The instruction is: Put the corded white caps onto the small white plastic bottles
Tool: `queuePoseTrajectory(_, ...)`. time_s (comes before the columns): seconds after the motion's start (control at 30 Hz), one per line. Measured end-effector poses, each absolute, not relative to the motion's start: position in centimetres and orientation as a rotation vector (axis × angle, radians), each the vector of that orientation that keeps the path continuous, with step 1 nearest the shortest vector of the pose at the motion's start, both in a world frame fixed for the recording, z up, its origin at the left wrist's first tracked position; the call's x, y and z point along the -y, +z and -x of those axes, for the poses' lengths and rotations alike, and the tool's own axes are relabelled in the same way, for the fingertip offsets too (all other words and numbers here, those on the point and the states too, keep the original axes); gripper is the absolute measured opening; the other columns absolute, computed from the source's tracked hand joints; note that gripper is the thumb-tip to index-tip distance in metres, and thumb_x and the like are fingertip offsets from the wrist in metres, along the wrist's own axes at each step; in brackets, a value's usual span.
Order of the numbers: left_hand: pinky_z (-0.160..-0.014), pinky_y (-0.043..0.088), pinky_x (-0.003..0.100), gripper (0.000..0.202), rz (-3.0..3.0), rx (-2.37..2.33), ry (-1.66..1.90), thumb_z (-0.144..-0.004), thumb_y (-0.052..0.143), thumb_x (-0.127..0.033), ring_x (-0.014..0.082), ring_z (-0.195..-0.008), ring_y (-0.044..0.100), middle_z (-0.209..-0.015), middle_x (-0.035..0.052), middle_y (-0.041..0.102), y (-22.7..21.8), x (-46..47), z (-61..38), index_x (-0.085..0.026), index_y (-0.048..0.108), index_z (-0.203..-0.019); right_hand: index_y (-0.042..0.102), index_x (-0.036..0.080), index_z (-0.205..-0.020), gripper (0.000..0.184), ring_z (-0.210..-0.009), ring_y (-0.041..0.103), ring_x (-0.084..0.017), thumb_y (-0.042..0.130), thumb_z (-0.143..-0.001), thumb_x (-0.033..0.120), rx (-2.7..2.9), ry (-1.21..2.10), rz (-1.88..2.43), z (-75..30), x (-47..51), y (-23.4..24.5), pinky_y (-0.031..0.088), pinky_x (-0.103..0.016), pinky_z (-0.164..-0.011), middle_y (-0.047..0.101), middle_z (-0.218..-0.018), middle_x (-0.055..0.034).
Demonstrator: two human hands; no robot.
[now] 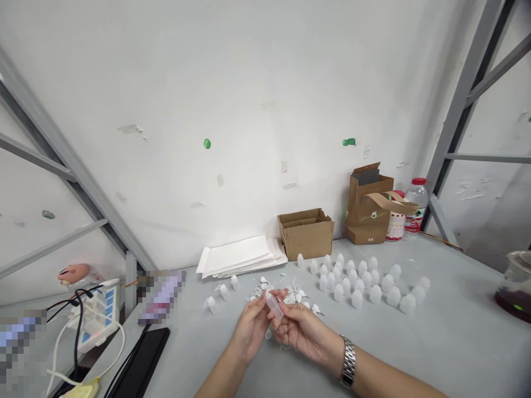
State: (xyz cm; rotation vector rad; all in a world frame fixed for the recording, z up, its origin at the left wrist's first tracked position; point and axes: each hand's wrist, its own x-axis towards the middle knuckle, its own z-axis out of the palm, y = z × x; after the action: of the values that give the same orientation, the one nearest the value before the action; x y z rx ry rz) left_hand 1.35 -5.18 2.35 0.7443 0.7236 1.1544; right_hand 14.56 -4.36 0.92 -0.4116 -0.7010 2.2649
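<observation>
Both bare forearms rise from the lower border and slant inward, bent so that the left hand and right hand meet low over the grey worktop. A metal-banded watch circles the right wrist. Bare surface lies open to the right of that forearm; on the left, a strip of clear surface separates the other arm from a long black object near the worktop's left edge.

The hands are closed to a narrow pinch, both sets of fingers on one small translucent bottle, tilted between them just above the surface. The right thumb presses its lower end; the left fingertips are at its upper end.

Just beyond is a loose pile of small white parts, with three capped bottles to its left and many frosted bottles standing to its right. Farther back, white envelopes, a cardboard box and a paper bag limit the room before the wall.
</observation>
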Motion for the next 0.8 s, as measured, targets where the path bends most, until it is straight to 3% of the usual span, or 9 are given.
queuePoseTrajectory(0.17,-0.077,0.045,0.028,0.032,-0.751,-0.822,1.187,-0.074,0.056,-0.04,0.0208,-0.091,0.059,-0.089,0.0111,0.068,2.37,5.04,-1.47,-0.012,0.067,-0.085,0.062,0.007,-0.076,0.036,-0.052,0.055,-0.008,0.061,-0.072,0.043,0.839,2.135,0.486,-14.26,4.58,1.0,0.039,-0.021,-0.054,0.063,-0.065,-0.0077)
queuePoseTrajectory(0.33,-0.061,0.044,0.025,0.032,-0.722,-0.853,1.264,-0.066,0.065,-0.037,0.0185,-0.08,0.059,-0.093,0.0117,0.066,2.07,4.85,-1.5,-0.013,0.066,-0.087,0.058,0.013,-0.066,0.037,-0.048,0.052,-0.009,0.069,-0.059,0.047,1.178,1.697,0.773,-14.1,4.26,1.34,0.039,-0.023,-0.051,0.062,-0.061,-0.0011)
queuePoseTrajectory(0.43,-0.051,0.041,0.023,0.031,-0.738,-0.803,1.244,-0.066,0.066,-0.035,0.0141,-0.065,0.057,-0.092,0.0108,0.066,1.99,4.84,-1.47,-0.013,0.066,-0.089,0.057,0.013,-0.061,0.037,-0.046,0.051,-0.009,0.067,-0.061,0.049,1.23,1.676,0.779,-14.17,4.2,1.38,0.038,-0.023,-0.05,0.061,-0.055,-0.0004)
queuePoseTrajectory(0.53,-0.055,0.043,0.025,0.026,-0.777,-0.761,1.201,-0.067,0.065,-0.032,0.0134,-0.065,0.057,-0.093,0.0111,0.065,2.12,4.97,-1.45,-0.012,0.067,-0.083,0.058,0.011,-0.059,0.034,-0.044,0.05,-0.008,0.064,-0.067,0.043,1.101,1.841,0.667,-14.28,4.34,1.33,0.035,-0.02,-0.047,0.061,-0.055,-0.0031)
queuePoseTrajectory(0.67,-0.072,0.045,0.026,0.023,-0.769,-0.756,1.185,-0.071,0.063,-0.029,0.0193,-0.088,0.058,-0.089,0.011,0.066,2.24,5.01,-1.47,-0.011,0.066,-0.084,0.061,0.007,-0.064,0.03,-0.04,0.048,-0.006,0.064,-0.07,0.037,0.874,2.105,0.526,-14.43,4.3,1.25,0.032,-0.018,-0.043,0.061,-0.052,-0.0053)
queuePoseTrajectory(0.8,-0.073,0.047,0.028,0.031,-0.729,-0.743,1.189,-0.075,0.057,-0.036,0.0193,-0.086,0.059,-0.091,0.0109,0.066,2.05,4.81,-1.43,-0.011,0.064,-0.092,0.062,0.006,-0.068,0.033,-0.039,0.049,-0.006,0.059,-0.074,0.038,0.849,2.15,0.481,-14.51,4.12,1.06,0.032,-0.017,-0.042,0.062,-0.052,-0.0071)
